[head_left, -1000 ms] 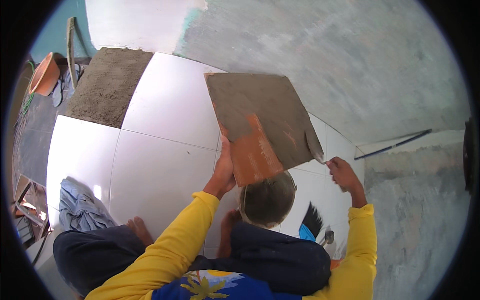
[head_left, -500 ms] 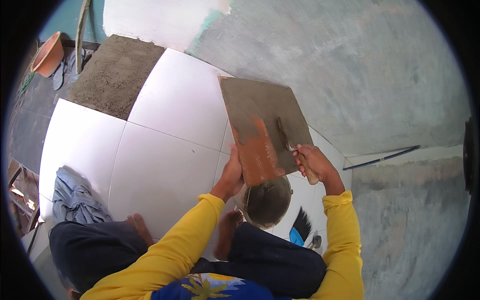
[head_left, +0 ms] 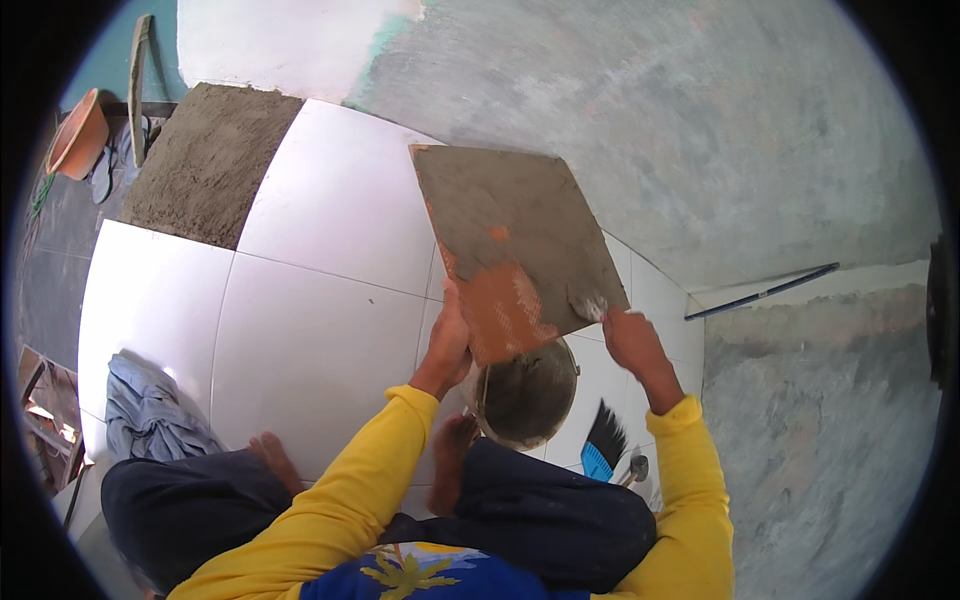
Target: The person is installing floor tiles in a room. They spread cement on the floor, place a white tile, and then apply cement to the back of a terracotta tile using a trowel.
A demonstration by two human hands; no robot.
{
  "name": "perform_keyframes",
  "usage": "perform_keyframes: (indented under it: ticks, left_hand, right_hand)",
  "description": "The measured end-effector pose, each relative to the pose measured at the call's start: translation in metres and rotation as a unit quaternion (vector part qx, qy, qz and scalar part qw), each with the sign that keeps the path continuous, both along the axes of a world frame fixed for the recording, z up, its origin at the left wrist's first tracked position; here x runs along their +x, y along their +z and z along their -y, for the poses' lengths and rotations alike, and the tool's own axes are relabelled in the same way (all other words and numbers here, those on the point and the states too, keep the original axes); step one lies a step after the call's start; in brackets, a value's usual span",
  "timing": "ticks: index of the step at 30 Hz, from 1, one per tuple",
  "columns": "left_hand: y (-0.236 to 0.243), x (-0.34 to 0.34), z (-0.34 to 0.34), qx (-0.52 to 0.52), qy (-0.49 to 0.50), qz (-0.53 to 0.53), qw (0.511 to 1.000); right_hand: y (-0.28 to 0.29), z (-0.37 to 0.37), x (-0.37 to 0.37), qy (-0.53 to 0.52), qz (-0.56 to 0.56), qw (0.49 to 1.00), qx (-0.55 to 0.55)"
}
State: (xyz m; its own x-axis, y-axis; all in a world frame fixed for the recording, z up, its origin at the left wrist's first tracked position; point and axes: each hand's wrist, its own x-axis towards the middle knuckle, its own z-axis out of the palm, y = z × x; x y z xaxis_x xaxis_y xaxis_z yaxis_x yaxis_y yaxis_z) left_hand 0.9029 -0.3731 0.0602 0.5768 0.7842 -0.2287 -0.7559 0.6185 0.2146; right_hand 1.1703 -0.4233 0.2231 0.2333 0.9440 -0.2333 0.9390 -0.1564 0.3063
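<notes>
My left hand [head_left: 450, 343] grips the lower left edge of a square tile [head_left: 510, 318], whose underside is tilted toward me. Grey mortar [head_left: 500, 195] coats most of that face, while a reddish-brown patch shows bare at the lower left. In my right hand [head_left: 634, 345] is a trowel [head_left: 590, 305], its blade lying against the mortar near the tile's lower right edge. The fist covers most of its handle. Below the tile stands a bucket [head_left: 532, 405] with dark, mortar-smeared insides, partly hidden by the tile.
White tiles [head_left: 310, 350] cover the floor around me. A square bed of mortar [head_left: 205, 165] lies at the far left. A blue brush [head_left: 600, 455] and a hammer-like tool [head_left: 637, 466] rest right of the bucket. Grey-blue cloth [head_left: 155, 405], an orange basin [head_left: 80, 137] and a level-like bar [head_left: 762, 293] lie around.
My right hand has moved the trowel down and right across the tile. Mortar now covers more of the reddish-brown face. The view has shifted slightly.
</notes>
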Motion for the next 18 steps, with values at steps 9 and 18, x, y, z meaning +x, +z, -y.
perform_keyframes:
  ticks: [9,18]
  left_hand:
    - [0.006,-0.003,0.000,0.006,-0.008,-0.002,1.000]
    - [-0.002,0.001,0.001,-0.034,0.004,0.011,0.999]
  right_hand:
    - [0.040,0.039,-0.021,-0.303,-0.358,0.883,0.022]
    - [0.012,-0.062,-0.024,-0.348,-0.438,0.829,0.011]
